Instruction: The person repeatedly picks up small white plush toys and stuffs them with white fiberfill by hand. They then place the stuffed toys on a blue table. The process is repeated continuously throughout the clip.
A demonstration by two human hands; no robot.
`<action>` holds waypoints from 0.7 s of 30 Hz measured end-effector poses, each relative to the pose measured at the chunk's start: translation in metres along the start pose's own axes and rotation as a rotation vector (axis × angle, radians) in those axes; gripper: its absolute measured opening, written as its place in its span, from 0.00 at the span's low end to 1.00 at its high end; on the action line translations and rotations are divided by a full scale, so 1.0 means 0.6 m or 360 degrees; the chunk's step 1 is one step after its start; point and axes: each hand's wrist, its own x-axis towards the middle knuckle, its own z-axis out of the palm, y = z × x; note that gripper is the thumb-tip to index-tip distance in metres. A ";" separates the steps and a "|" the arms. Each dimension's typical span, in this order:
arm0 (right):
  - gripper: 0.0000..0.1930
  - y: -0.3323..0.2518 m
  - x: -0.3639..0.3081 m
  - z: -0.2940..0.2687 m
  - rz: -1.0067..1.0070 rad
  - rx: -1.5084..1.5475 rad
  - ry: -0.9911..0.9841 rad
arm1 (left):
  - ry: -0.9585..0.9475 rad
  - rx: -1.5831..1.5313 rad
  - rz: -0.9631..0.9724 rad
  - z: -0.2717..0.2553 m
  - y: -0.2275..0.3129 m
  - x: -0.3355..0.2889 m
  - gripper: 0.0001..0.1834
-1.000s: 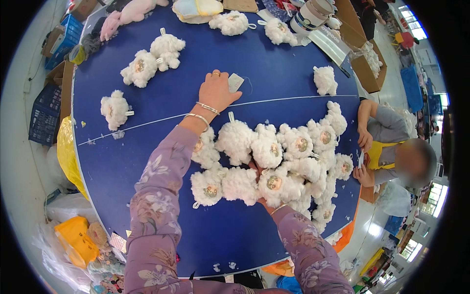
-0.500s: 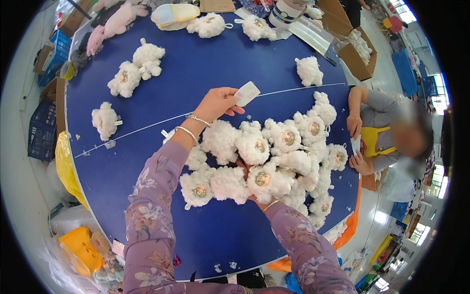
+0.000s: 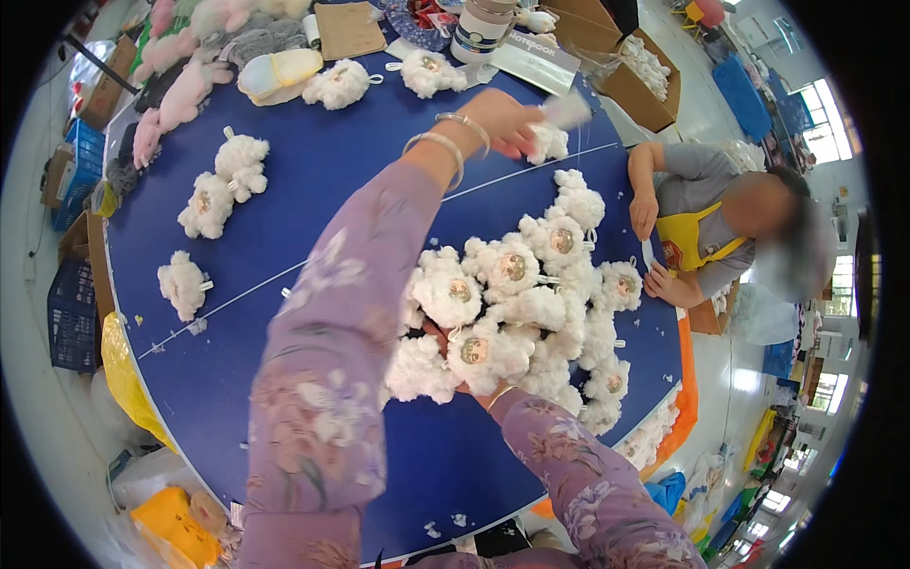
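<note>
My left hand (image 3: 504,121), with two bangles at its wrist, reaches toward the far right of the table. Between its fingers is a small white card (image 3: 568,111), smeared by motion. The card and hand partly cover a white fluffy plush toy (image 3: 547,144) behind them. My right hand (image 3: 482,394) is largely buried in the pile of white plush toys. Its palm is under a plush toy with a printed face (image 3: 488,354), and a bit of finger shows at that toy's left side. Another white plush toy (image 3: 423,370) lies beside it, partly behind my left sleeve.
Single plush toys lie at the left (image 3: 183,285) and far edge (image 3: 338,85) of the blue table (image 3: 284,223). Pink plush pieces (image 3: 194,95), a jar (image 3: 483,30) and a notebook box (image 3: 536,63) stand behind. At the right, a co-worker (image 3: 706,218) holds a white slip.
My left hand has moved away from me and to the right with the card. My right hand stays in the pile. The whole view has shifted slightly.
</note>
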 end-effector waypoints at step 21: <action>0.31 -0.007 -0.039 -0.024 0.0020 -0.0095 0.0039 | 0.1656 0.1746 0.0447 -0.379 -0.221 -0.016 0.37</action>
